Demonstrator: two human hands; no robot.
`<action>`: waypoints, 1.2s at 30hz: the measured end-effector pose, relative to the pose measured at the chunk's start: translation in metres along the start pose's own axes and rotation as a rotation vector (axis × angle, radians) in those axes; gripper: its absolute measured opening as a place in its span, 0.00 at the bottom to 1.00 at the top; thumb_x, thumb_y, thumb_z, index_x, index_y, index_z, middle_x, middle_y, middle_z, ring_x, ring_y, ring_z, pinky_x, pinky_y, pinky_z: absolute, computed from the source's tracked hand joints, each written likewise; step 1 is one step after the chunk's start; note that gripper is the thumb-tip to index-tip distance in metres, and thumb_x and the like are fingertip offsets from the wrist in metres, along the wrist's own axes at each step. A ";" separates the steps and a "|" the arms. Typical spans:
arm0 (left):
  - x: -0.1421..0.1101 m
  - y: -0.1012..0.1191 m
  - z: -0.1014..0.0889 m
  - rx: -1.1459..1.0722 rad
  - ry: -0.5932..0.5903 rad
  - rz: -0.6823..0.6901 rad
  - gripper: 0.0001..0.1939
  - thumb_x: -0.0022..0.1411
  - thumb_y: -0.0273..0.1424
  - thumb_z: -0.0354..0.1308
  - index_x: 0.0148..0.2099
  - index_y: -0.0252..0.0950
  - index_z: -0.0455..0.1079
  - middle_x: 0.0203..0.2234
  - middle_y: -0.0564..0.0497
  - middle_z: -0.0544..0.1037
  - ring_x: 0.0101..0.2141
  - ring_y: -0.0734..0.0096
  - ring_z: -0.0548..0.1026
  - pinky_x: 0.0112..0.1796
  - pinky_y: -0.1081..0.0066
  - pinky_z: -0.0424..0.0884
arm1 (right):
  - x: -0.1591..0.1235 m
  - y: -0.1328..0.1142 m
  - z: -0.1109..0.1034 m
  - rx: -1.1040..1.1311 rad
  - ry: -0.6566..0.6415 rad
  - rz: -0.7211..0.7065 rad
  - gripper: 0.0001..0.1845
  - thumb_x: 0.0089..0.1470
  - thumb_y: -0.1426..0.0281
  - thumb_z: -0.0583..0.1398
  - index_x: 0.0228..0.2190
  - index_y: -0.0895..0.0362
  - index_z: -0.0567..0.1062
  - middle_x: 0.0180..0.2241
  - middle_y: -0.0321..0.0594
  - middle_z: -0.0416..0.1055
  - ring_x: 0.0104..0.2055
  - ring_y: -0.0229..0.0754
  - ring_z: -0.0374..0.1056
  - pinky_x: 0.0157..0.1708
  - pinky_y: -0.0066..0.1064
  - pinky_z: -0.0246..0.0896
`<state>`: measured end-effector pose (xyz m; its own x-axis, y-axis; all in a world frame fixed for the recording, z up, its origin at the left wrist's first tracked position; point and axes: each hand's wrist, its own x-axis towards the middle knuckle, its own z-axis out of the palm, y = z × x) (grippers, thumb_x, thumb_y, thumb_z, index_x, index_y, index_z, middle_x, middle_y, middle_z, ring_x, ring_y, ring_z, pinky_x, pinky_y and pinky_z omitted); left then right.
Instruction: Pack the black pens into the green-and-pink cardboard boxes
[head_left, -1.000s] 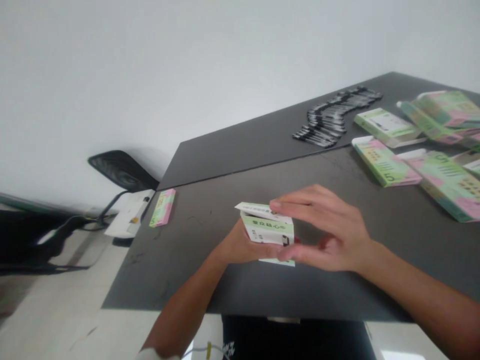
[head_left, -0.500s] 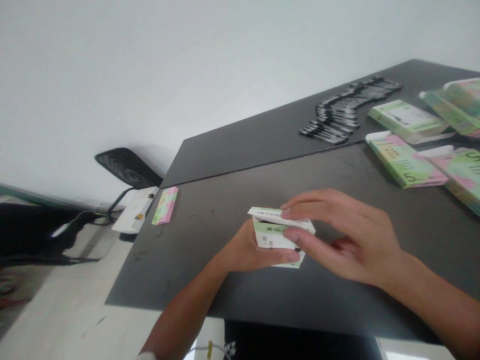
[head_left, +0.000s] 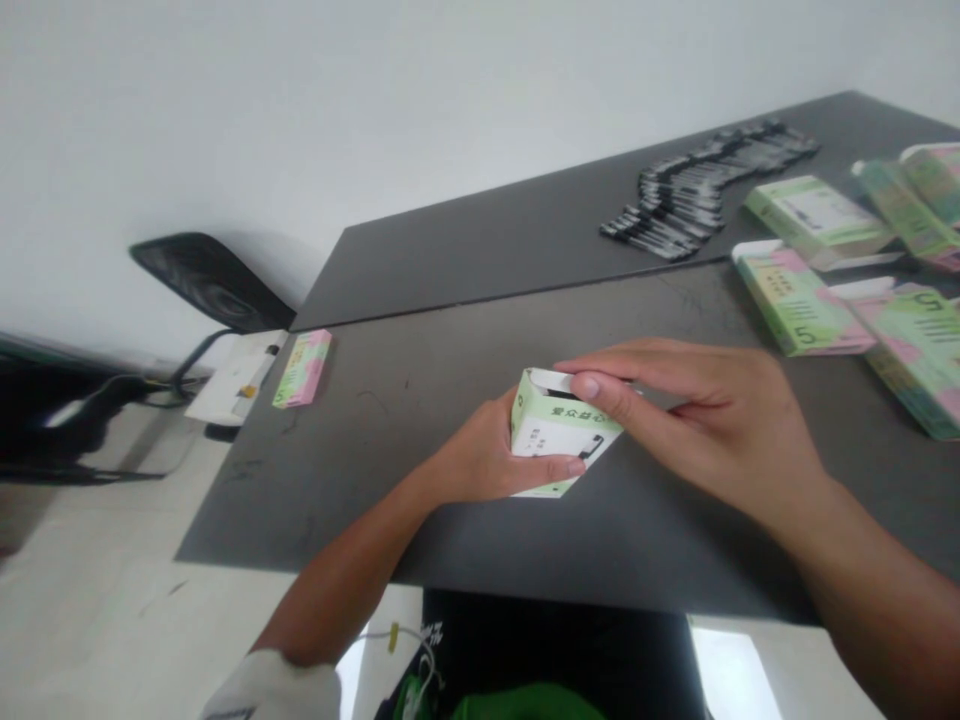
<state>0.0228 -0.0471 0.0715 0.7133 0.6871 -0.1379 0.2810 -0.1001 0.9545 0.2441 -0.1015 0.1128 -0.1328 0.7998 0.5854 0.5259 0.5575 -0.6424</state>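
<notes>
A small green-and-white cardboard box (head_left: 559,435) with dark printed characters is held tilted above the dark table. My left hand (head_left: 476,455) is wrapped around its left side and lower part, with the thumb across the front face. At the top, a white flap stands partly raised, and a dark gap shows beneath it. My right hand (head_left: 724,425) pinches that top edge between thumb and forefinger; its fingertips cover the flap's right end. What lies inside the box cannot be made out.
Many black-and-clear pens (head_left: 701,190) lie in a curved row toward the back. Several green-and-pink boxes (head_left: 806,300) are grouped on the right. Another pink-and-green box (head_left: 304,368) lies near the table's left edge, beside a black-backed chair (head_left: 214,280).
The box has turned in my left hand and shows more of its front. My right thumb has moved from the front face up to the flap's edge. The view has shifted slightly.
</notes>
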 end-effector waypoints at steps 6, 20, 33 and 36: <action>-0.001 -0.001 0.001 0.022 -0.001 0.016 0.34 0.59 0.43 0.75 0.62 0.39 0.70 0.47 0.46 0.85 0.45 0.55 0.82 0.43 0.61 0.78 | 0.003 0.004 -0.003 0.047 -0.035 -0.037 0.09 0.67 0.69 0.65 0.44 0.46 0.87 0.42 0.35 0.86 0.42 0.43 0.83 0.41 0.32 0.81; -0.001 0.001 -0.002 0.019 -0.077 0.091 0.35 0.59 0.43 0.75 0.63 0.39 0.68 0.48 0.46 0.84 0.43 0.57 0.82 0.42 0.64 0.78 | -0.002 0.007 -0.011 -0.002 -0.192 -0.166 0.21 0.68 0.73 0.62 0.59 0.50 0.80 0.53 0.44 0.80 0.51 0.43 0.79 0.49 0.33 0.78; -0.002 0.001 0.000 -0.048 -0.177 0.098 0.36 0.57 0.43 0.75 0.63 0.39 0.69 0.46 0.45 0.83 0.43 0.56 0.82 0.43 0.62 0.78 | -0.001 0.006 -0.003 0.112 -0.266 -0.075 0.20 0.71 0.72 0.58 0.60 0.51 0.78 0.52 0.41 0.83 0.52 0.39 0.80 0.53 0.30 0.74; -0.002 0.001 0.000 -0.076 -0.173 0.098 0.36 0.58 0.42 0.75 0.64 0.39 0.68 0.47 0.45 0.83 0.42 0.58 0.82 0.41 0.63 0.78 | -0.001 0.008 -0.003 0.188 -0.275 -0.020 0.19 0.72 0.71 0.59 0.59 0.49 0.79 0.55 0.39 0.82 0.54 0.38 0.79 0.54 0.28 0.74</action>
<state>0.0220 -0.0484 0.0730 0.8362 0.5425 -0.0806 0.1602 -0.1011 0.9819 0.2509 -0.0989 0.1087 -0.3765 0.8044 0.4596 0.3605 0.5842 -0.7271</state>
